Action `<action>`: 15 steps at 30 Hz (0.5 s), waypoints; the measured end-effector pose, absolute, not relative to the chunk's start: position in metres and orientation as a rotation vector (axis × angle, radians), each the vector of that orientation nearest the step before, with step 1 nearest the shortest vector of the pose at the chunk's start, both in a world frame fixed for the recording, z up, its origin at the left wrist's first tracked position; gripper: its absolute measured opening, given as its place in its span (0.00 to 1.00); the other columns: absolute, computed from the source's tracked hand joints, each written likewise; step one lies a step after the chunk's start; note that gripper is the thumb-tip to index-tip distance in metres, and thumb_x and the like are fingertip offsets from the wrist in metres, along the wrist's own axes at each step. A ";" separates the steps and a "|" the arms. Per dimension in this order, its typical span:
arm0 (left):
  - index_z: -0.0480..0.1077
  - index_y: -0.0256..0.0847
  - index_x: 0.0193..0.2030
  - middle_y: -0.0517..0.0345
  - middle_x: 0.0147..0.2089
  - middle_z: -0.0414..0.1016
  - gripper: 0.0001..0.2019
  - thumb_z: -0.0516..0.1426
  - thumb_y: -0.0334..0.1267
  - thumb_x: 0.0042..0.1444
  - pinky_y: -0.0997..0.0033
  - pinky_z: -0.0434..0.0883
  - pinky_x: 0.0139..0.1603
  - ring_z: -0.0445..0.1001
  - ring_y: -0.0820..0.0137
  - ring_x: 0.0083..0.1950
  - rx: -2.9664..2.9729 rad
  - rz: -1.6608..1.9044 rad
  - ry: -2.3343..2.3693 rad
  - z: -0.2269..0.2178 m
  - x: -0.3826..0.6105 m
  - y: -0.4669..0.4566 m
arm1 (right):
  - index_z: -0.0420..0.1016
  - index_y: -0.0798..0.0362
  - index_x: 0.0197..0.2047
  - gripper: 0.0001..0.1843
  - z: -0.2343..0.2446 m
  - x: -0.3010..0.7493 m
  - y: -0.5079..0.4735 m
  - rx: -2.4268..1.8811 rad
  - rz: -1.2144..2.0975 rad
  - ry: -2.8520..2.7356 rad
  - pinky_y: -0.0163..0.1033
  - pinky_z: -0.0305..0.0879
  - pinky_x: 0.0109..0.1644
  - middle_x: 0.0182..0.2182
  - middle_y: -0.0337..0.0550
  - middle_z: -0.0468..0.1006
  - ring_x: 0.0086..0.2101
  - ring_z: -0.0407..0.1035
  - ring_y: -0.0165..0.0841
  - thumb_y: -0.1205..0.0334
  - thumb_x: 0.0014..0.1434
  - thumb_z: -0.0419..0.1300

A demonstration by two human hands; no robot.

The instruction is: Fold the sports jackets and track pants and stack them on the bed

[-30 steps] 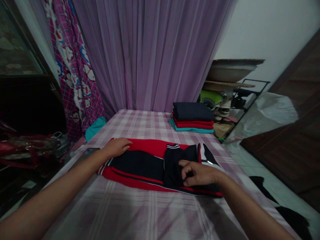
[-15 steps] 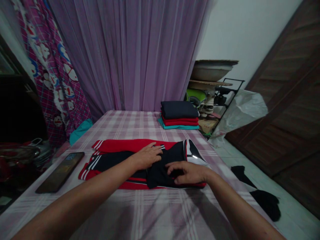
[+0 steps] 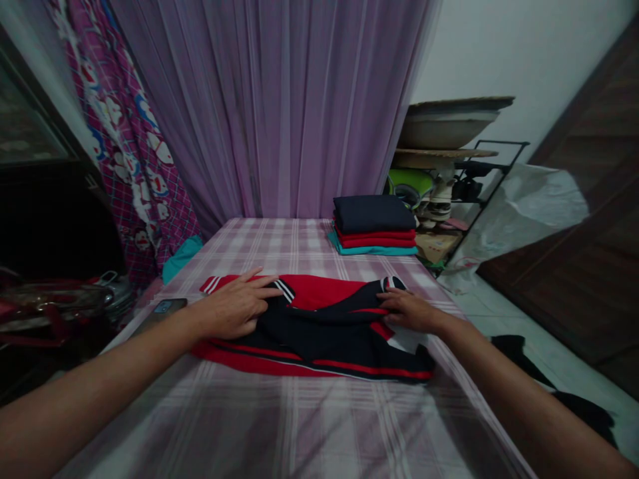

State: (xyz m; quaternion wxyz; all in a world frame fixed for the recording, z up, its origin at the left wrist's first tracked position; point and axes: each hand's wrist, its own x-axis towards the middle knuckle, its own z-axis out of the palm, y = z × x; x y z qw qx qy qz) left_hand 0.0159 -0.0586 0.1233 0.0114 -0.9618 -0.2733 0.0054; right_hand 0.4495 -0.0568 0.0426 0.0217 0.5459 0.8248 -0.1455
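A red and black jacket [image 3: 319, 332] with white-striped cuffs lies part-folded on the bed-like surface in front of me. My left hand [image 3: 234, 305] rests on its left part with the fingers spread, close to a striped cuff [image 3: 285, 291]. At the other end, my right hand [image 3: 410, 310] has its bent fingers closed on the fabric beside the white-edged collar [image 3: 392, 283]. Its thumb is mostly hidden. Red and white trim runs along the jacket's near edge.
Folded clothes [image 3: 374, 216] in dark blue, red and teal are stacked at the far right. A phone [image 3: 167, 309] lies on the left, partly behind my left forearm. The checked cloth [image 3: 279, 426] covers the surface. Beyond its right edge stands a loaded rack [image 3: 492, 199].
My left hand has shifted left, and my right hand has moved away from me towards the collar. The jacket's dark folded part is now spread wider. The view has turned slightly left.
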 end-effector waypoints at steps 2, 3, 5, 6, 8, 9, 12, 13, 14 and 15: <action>0.74 0.46 0.32 0.60 0.53 0.78 0.07 0.56 0.31 0.52 0.48 0.45 0.72 0.70 0.61 0.61 -3.009 0.089 -0.948 0.117 0.007 -0.054 | 0.81 0.48 0.48 0.17 0.043 0.449 -0.052 1.713 -0.390 2.545 0.62 0.50 0.66 0.62 0.48 0.70 0.67 0.50 0.52 0.55 0.59 0.56; 0.74 0.46 0.35 0.60 0.49 0.79 0.06 0.57 0.33 0.53 0.48 0.47 0.71 0.73 0.62 0.57 -3.008 0.116 -1.012 0.112 0.002 -0.051 | 0.81 0.48 0.47 0.18 0.044 0.449 -0.050 1.718 -0.367 2.538 0.61 0.50 0.66 0.61 0.47 0.71 0.67 0.50 0.52 0.54 0.60 0.55; 0.74 0.48 0.48 0.57 0.50 0.79 0.13 0.59 0.40 0.54 0.48 0.52 0.69 0.74 0.61 0.54 -2.995 0.127 -1.142 0.100 -0.006 -0.044 | 0.80 0.48 0.50 0.19 0.044 0.448 -0.048 1.717 -0.358 2.534 0.60 0.52 0.65 0.60 0.47 0.72 0.67 0.50 0.51 0.55 0.61 0.54; 0.71 0.49 0.55 0.55 0.54 0.77 0.20 0.60 0.43 0.55 0.48 0.54 0.68 0.73 0.60 0.55 -2.984 0.108 -1.191 0.093 -0.008 -0.040 | 0.79 0.48 0.51 0.19 0.044 0.447 -0.048 1.712 -0.366 2.539 0.59 0.52 0.65 0.59 0.47 0.73 0.67 0.51 0.50 0.56 0.61 0.53; 0.65 0.50 0.63 0.52 0.60 0.73 0.27 0.60 0.45 0.56 0.51 0.58 0.65 0.70 0.58 0.60 -2.961 0.063 -1.243 0.081 -0.010 -0.034 | 0.78 0.48 0.52 0.20 0.043 0.446 -0.048 1.700 -0.389 2.560 0.57 0.53 0.65 0.56 0.48 0.76 0.66 0.52 0.50 0.59 0.61 0.53; 0.65 0.50 0.62 0.51 0.61 0.71 0.26 0.59 0.44 0.57 0.52 0.60 0.64 0.68 0.58 0.61 -2.949 0.050 -1.251 0.076 -0.009 -0.031 | 0.79 0.48 0.52 0.19 0.042 0.447 -0.049 1.697 -0.397 2.572 0.57 0.54 0.65 0.54 0.48 0.78 0.66 0.52 0.50 0.60 0.61 0.53; 0.75 0.45 0.48 0.49 0.62 0.69 0.13 0.59 0.41 0.57 0.52 0.59 0.65 0.65 0.56 0.64 -2.947 0.015 -1.257 0.068 -0.002 -0.026 | 0.81 0.47 0.48 0.17 0.040 0.451 -0.050 1.706 -0.376 2.589 0.54 0.55 0.64 0.50 0.48 0.79 0.65 0.55 0.49 0.59 0.60 0.54; 0.75 0.44 0.43 0.49 0.62 0.69 0.09 0.58 0.41 0.57 0.52 0.59 0.65 0.64 0.56 0.64 -2.979 -0.016 -1.253 0.068 0.000 -0.025 | 0.81 0.47 0.47 0.17 0.040 0.453 -0.050 1.714 -0.347 2.591 0.54 0.56 0.64 0.51 0.49 0.79 0.65 0.56 0.49 0.58 0.59 0.55; 0.74 0.43 0.40 0.49 0.61 0.70 0.08 0.57 0.41 0.58 0.53 0.59 0.65 0.64 0.57 0.64 -3.029 -0.073 -1.253 0.070 0.002 -0.024 | 0.81 0.48 0.47 0.17 0.040 0.455 -0.050 1.718 -0.310 2.599 0.54 0.56 0.63 0.51 0.50 0.79 0.64 0.57 0.49 0.56 0.60 0.55; 0.73 0.42 0.39 0.50 0.60 0.71 0.08 0.55 0.42 0.59 0.55 0.61 0.64 0.66 0.58 0.62 -3.092 -0.152 -1.267 0.073 0.002 -0.024 | 0.81 0.49 0.46 0.17 0.041 0.457 -0.049 1.716 -0.269 2.613 0.53 0.57 0.63 0.51 0.51 0.78 0.63 0.59 0.49 0.54 0.60 0.54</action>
